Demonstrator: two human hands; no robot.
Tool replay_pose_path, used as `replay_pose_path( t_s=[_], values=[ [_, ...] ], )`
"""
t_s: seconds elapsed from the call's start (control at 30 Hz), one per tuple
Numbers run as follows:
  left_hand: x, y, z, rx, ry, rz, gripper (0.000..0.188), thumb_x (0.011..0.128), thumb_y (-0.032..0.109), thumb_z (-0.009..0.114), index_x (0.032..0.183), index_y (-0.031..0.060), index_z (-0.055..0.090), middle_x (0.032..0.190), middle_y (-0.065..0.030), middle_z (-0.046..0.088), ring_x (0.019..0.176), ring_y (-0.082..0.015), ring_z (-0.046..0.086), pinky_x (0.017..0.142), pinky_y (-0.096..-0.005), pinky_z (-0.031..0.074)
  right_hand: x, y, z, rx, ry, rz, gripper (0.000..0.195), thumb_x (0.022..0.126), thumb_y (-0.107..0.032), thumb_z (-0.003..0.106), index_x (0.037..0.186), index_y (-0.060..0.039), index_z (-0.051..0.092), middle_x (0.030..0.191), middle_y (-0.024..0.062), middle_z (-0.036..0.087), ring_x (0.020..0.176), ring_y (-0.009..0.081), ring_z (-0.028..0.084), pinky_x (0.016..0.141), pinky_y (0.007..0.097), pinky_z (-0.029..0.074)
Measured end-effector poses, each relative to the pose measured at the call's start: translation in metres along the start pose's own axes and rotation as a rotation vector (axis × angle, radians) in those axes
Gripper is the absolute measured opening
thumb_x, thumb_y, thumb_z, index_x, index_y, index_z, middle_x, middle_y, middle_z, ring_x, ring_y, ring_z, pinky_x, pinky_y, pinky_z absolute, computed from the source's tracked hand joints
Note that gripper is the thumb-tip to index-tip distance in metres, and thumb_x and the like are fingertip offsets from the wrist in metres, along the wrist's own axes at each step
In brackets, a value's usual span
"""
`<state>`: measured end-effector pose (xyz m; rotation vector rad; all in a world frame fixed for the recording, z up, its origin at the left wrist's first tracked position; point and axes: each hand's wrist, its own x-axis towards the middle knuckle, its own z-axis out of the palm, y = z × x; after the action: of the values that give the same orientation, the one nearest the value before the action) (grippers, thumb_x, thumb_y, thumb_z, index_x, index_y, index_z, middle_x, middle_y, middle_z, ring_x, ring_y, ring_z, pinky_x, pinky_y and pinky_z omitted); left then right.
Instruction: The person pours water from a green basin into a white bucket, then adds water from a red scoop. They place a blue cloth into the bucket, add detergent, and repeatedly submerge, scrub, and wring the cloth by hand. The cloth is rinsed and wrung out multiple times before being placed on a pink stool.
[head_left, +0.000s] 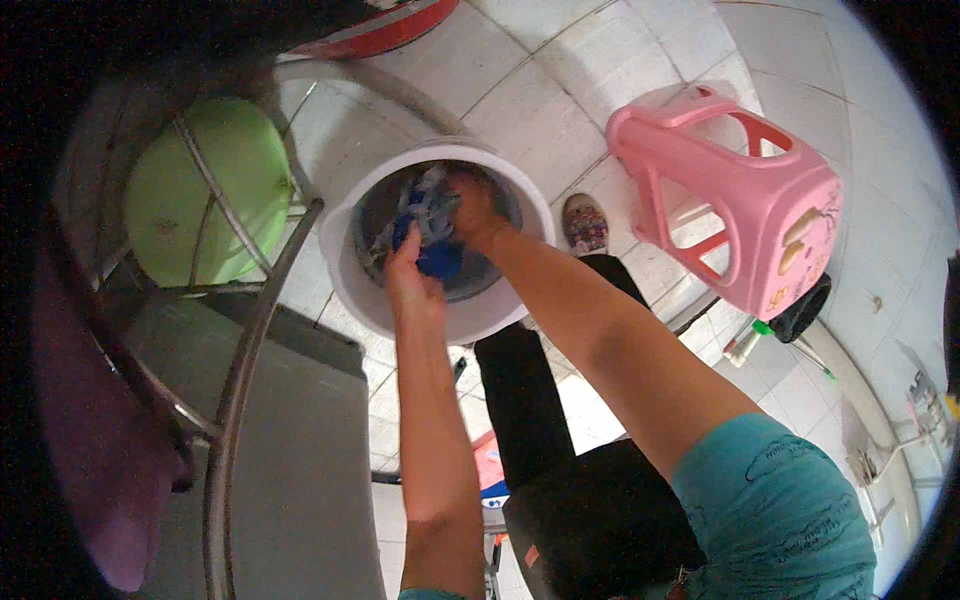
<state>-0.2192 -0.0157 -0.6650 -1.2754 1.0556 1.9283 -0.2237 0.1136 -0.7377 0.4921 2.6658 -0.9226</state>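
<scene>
A white plastic bucket (352, 300) stands on the tiled floor before me, with dark, greyish contents inside. Bunched blue and grey wet-looking cloth (439, 259) lies within it. My left hand (414, 281) grips the near left part of this cloth, thumb uppermost. On the cloth's right side, my right hand (474, 202) is closed on a fold; motion blurs it and its fingertips are hidden. Both hands are inside the bucket's rim, close together.
A pink plastic stool (757, 202) lies on its side at the right, near brushes (746, 345). Left of the bucket are a metal rack (247, 352), a green basin (210, 195) and a grey panel (300, 450). My shoe (585, 225) is right of the bucket.
</scene>
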Motion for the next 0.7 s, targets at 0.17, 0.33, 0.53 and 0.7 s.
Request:
replay_pose_path(
  t_s=[0.17, 0.33, 0.53, 0.7],
  values=[
    [0.007, -0.01, -0.017, -0.113, 0.129, -0.196, 0.064, 0.083, 0.041, 0.064, 0.135, 0.0128, 0.041, 0.134, -0.0096, 0.046, 0.123, -0.0271, 0.042, 0.099, -0.0572, 0.032, -0.002, -0.021, 0.016, 0.099, 0.118, 0.131, 0.04, 0.077, -0.013, 0.055, 0.116, -0.007, 0.058, 0.125, 0.0211, 0.051, 0.119, 0.0387, 0.045, 0.103, 0.0468, 0.034],
    [0.007, 0.016, -0.032, -0.135, -0.017, -0.216, 0.061, 0.082, 0.043, 0.065, 0.13, 0.0099, 0.046, 0.123, -0.0091, 0.054, 0.112, -0.0257, 0.052, 0.095, -0.0456, 0.041, -0.067, -0.076, -0.039, 0.36, -0.559, 0.065, 0.039, 0.072, -0.008, 0.06, 0.11, 0.0007, 0.054, 0.116, 0.0287, 0.051, 0.108, 0.0413, 0.05, 0.089, 0.0473, 0.044],
    [-0.013, 0.011, -0.018, -0.148, -0.142, -0.176, 0.043, 0.085, 0.037, 0.062, 0.116, 0.0078, 0.057, 0.105, -0.0071, 0.064, 0.094, -0.0233, 0.061, 0.087, -0.0375, 0.048, -0.126, -0.134, -0.108, 0.387, -0.331, -0.087, 0.033, 0.073, -0.008, 0.059, 0.105, -0.0041, 0.054, 0.094, 0.02, 0.05, 0.096, 0.0403, 0.052, 0.075, 0.0476, 0.046],
    [0.014, -0.006, -0.041, -0.269, -0.098, -0.147, 0.041, 0.086, 0.034, 0.061, 0.117, 0.0079, 0.057, 0.105, -0.0074, 0.063, 0.095, -0.0233, 0.061, 0.087, -0.038, 0.048, -0.06, -0.119, -0.074, 0.201, -0.288, -0.027, 0.025, 0.078, -0.028, 0.062, 0.094, -0.0095, 0.056, 0.094, 0.0166, 0.057, 0.076, 0.0379, 0.06, 0.065, 0.0514, 0.049]
  ],
)
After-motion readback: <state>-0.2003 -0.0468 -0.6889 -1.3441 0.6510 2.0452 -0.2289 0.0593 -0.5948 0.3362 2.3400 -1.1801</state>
